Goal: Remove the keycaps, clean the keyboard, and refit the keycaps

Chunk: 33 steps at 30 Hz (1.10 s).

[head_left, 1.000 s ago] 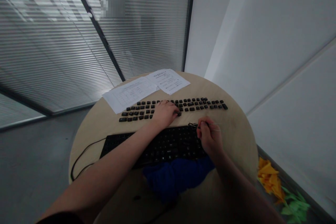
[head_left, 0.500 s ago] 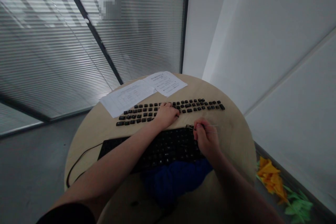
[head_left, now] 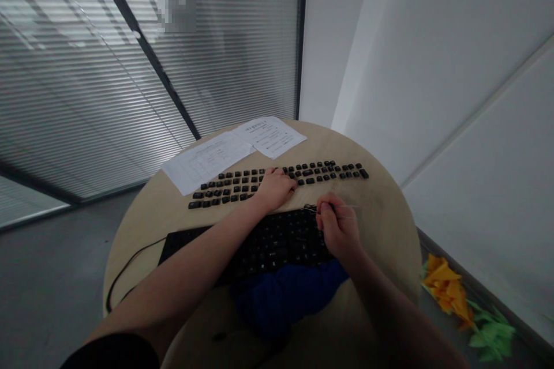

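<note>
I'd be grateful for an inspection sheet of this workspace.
Surface: round, pale table.
Things: black keyboard; loose keycaps in rows beyond it.
Clutter: papers towards the far edge; blue cloth along the keyboard's near side.
Hands: left hand over the keycaps; right hand pinches a thin wire tool.
Cables: black cable, curving left of the keyboard.
Surroundings: blinds, white wall; orange and green items on the floor.

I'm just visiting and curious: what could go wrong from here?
The left hand rests among the loose keycaps, so it might nudge their rows out of line. The wire tool in the right hand is at the far edge of the keyboard and could scratch it. The cable loops out by the left forearm, which might snag it.
</note>
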Tool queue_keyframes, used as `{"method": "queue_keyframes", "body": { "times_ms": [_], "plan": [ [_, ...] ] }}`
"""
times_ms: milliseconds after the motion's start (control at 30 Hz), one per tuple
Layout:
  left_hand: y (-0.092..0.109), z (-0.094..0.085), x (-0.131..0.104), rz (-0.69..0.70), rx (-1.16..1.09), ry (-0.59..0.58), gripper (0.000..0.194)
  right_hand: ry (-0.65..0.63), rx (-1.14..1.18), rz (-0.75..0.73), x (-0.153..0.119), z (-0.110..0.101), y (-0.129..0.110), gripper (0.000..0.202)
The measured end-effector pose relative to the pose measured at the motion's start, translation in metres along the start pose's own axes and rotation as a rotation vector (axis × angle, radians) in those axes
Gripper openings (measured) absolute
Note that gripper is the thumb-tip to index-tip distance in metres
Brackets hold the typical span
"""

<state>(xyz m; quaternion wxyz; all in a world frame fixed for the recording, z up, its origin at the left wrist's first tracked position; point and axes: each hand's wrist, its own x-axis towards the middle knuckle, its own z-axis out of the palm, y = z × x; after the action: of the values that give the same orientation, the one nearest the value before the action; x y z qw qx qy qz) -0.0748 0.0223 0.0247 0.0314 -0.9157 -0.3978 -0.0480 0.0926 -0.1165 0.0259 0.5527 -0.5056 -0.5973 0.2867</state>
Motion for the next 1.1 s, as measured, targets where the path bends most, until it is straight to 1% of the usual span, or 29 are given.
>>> {"method": "queue_keyframes", "body": {
  "times_ms": [100, 167, 233, 300, 367, 433, 467, 533, 633, 700, 800, 900, 967, 1033, 1100],
  "plan": [
    [0.0, 0.0, -0.001, -0.005, -0.007, 0.006, 0.017, -0.014, -0.004, -0.007, 0.0, -0.001, -0.003, 0.024],
    [-0.002, -0.004, -0.002, 0.0, -0.022, 0.016, 0.016, -0.018, -0.004, -0.009, 0.0, -0.001, -0.004, 0.023],
    [-0.004, -0.011, -0.006, -0.001, -0.045, 0.038, 0.016, -0.011, 0.009, 0.002, 0.0, -0.001, -0.004, 0.022],
    [-0.008, -0.023, -0.014, -0.032, -0.081, 0.08, 0.017, -0.008, 0.044, 0.031, 0.0, -0.002, -0.003, 0.021],
    [-0.009, -0.037, -0.029, -0.084, -0.146, 0.136, 0.016, -0.007, 0.087, 0.065, 0.0, -0.002, -0.004, 0.021],
    [-0.007, -0.05, -0.05, -0.15, -0.243, 0.182, 0.015, -0.03, 0.112, 0.102, -0.001, -0.001, -0.006, 0.022],
    [-0.004, -0.055, -0.062, -0.176, -0.297, 0.18, 0.014, -0.064, 0.115, 0.127, -0.001, 0.001, -0.008, 0.022],
    [0.006, -0.059, -0.087, -0.212, -0.396, 0.123, 0.014, -0.19, 0.102, 0.189, -0.003, 0.007, -0.011, 0.021],
    [0.021, -0.054, -0.118, -0.242, -0.494, -0.01, 0.018, -0.396, 0.07, 0.269, -0.01, 0.02, -0.011, 0.018],
    [0.028, -0.045, -0.132, -0.262, -0.535, -0.056, 0.021, -0.458, 0.056, 0.292, -0.015, 0.028, -0.008, 0.016],
    [0.031, -0.033, -0.143, -0.24, -0.57, -0.074, 0.019, -0.476, 0.053, 0.332, -0.019, 0.035, 0.001, 0.016],
    [0.032, -0.026, -0.145, -0.191, -0.533, -0.064, 0.018, -0.48, 0.052, 0.369, -0.019, 0.036, 0.006, 0.015],
    [0.034, -0.023, -0.145, -0.187, -0.494, -0.054, 0.018, -0.488, 0.029, 0.373, -0.017, 0.035, 0.006, 0.017],
    [0.036, -0.02, -0.145, -0.202, -0.475, -0.04, 0.017, -0.512, -0.035, 0.336, -0.016, 0.035, 0.003, 0.019],
    [0.038, -0.019, -0.146, -0.207, -0.465, -0.032, 0.017, -0.542, -0.131, 0.255, -0.016, 0.035, -0.002, 0.02]
  ]
}}
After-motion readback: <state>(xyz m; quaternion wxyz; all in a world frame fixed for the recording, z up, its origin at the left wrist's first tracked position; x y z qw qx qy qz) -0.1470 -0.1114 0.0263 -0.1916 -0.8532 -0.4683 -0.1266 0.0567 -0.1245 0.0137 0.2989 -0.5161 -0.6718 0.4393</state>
